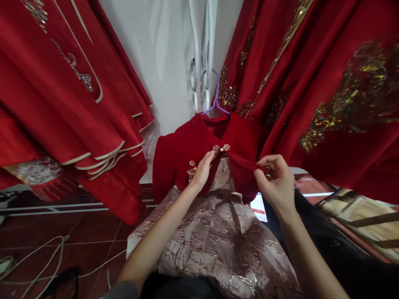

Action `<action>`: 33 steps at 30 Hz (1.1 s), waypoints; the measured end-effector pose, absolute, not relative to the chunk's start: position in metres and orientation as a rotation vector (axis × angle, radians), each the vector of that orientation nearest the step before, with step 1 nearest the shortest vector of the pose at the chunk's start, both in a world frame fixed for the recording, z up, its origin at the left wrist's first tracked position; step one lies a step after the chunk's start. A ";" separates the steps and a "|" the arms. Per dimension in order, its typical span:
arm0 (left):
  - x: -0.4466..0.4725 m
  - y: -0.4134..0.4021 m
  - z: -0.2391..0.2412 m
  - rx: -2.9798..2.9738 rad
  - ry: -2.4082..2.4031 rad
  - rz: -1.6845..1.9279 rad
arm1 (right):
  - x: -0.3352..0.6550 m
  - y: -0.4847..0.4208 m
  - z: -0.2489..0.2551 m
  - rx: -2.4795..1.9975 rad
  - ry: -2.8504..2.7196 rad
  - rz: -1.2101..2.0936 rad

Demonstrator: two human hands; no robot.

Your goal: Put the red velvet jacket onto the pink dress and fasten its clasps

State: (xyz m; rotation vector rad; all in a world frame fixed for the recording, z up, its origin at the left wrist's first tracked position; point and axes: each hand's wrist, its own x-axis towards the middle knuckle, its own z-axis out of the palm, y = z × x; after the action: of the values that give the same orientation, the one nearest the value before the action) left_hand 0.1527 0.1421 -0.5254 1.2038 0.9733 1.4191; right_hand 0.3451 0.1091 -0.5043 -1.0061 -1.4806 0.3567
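A small red velvet jacket [183,145] hangs on a purple hanger [215,99] over a pinkish crinkled skirt [218,241]. A pearl and gold clasp [221,147] sits at its front opening, and a second ornament [191,169] lies lower on the left panel. My left hand [202,170] grips the left front edge just under the clasp, fingers closed on the fabric. The jacket's right front edge is pinched between thumb and fingers of my right hand [276,180].
Long red gowns with cream trim [71,104] hang at left, and red gowns with gold embroidery [327,95] at right. A white wall with a white metal frame [199,54] is behind. Cables [46,257] lie on the dark red tiled floor. A white tag [258,207] hangs below the jacket.
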 end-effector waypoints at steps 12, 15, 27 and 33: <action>0.129 0.084 -0.552 0.742 0.789 1.444 | 0.272 0.091 -0.531 -0.601 -1.629 1.277; 0.125 0.088 -0.561 0.658 0.842 1.653 | 0.253 0.098 -0.538 -0.465 -1.638 1.405; 0.124 0.092 -0.577 0.934 1.251 1.832 | 0.223 0.125 -0.563 -0.894 -1.703 0.701; 0.126 0.096 -0.586 1.074 1.357 1.943 | 0.227 0.129 -0.571 -0.837 -1.641 0.756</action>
State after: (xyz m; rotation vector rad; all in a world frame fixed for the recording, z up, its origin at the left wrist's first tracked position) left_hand 0.1259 0.0959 -0.5859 1.0742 1.3569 1.9433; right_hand 0.2266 0.1290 -0.5708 -0.8368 -1.6411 0.7558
